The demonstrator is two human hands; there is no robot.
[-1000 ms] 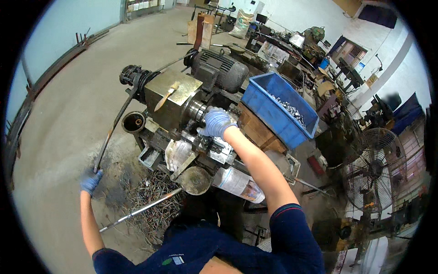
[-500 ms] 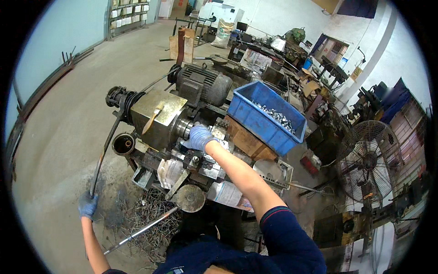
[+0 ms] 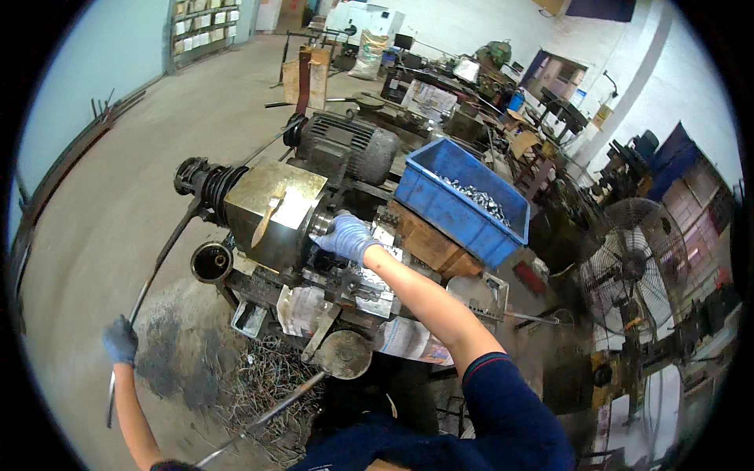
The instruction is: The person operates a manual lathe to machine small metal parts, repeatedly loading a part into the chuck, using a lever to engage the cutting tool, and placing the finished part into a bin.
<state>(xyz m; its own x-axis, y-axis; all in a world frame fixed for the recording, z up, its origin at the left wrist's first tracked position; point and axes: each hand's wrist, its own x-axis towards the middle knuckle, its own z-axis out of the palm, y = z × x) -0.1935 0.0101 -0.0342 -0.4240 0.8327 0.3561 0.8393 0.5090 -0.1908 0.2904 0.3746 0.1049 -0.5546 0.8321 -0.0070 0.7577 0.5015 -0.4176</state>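
Note:
My left hand [image 3: 120, 342], in a blue-grey glove, is wrapped round a long dark lever [image 3: 161, 263]. That lever slopes up to the rear end of a small lathe's headstock [image 3: 259, 192]. My right hand [image 3: 345, 238], in a striped blue glove, is at the metal spindle nose [image 3: 320, 224] on the headstock's right. Its fingers are curled against the spindle's front; whatever they hold is hidden. On the headstock's top lies a brush [image 3: 269, 221] with a wooden handle. Below my right hand is the tool slide [image 3: 338, 286].
Right of the lathe, a blue bin [image 3: 459, 208] of small metal parts rests on a wooden block [image 3: 432, 243]. A motor [image 3: 345, 145] stands behind the headstock. Metal shavings [image 3: 271, 385] cover the floor below. A round handle plate [image 3: 345, 353] and metal bar [image 3: 271, 416] are near my body. A fan [image 3: 635, 267] stands right.
My left hand has swung the lever outward to the left. My right hand stays at the spindle nose. The whole view has shifted slightly.

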